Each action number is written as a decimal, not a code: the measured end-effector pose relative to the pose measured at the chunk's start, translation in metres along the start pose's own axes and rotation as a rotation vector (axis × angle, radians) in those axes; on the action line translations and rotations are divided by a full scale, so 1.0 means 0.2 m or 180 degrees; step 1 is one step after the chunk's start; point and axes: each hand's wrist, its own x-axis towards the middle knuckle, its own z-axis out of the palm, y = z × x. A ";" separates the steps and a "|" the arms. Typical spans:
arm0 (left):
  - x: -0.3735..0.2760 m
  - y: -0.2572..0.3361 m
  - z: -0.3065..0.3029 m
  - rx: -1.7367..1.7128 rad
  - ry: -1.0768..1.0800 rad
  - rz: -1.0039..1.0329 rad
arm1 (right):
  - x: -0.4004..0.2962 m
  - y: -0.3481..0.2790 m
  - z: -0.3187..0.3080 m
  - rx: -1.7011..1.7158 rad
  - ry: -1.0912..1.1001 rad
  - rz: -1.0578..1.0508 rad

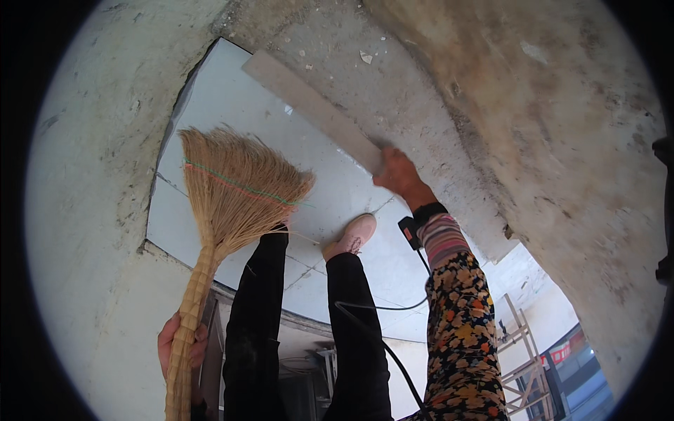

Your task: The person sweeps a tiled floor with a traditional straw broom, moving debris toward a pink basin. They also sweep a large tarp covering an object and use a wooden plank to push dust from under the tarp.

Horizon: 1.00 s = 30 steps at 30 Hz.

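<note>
My left hand is closed around the woven handle of a straw broom. The bristles fan out over the pale floor tiles, with a green and a red stitch line across them. My right hand, slightly blurred, grips a long, flat grey-brown board near its middle. This board slants along the boundary between the tiles and a strip of rough concrete. Beyond my wrist its other end shows partly; my sleeve and hand hide some of it.
Stained plaster walls rise on both sides. My pink shoe stands on the tiles; the broom hides most of the other foot. A black cable with a small black box hangs by my right sleeve. A metal frame stands lower right.
</note>
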 end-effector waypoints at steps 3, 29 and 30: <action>0.01 -0.01 0.01 0.0090 -0.0029 0.0019 | -0.15 -0.08 -0.02 0.0924 -0.0995 -0.0130; 0.43 0.09 0.42 -0.0062 -0.0787 -0.0998 | -1.69 -0.26 -0.10 0.2596 -0.0210 0.1446; 0.44 0.09 0.43 -0.0029 -0.0904 -0.1099 | -1.77 -0.26 -0.08 0.2729 -0.0128 0.1452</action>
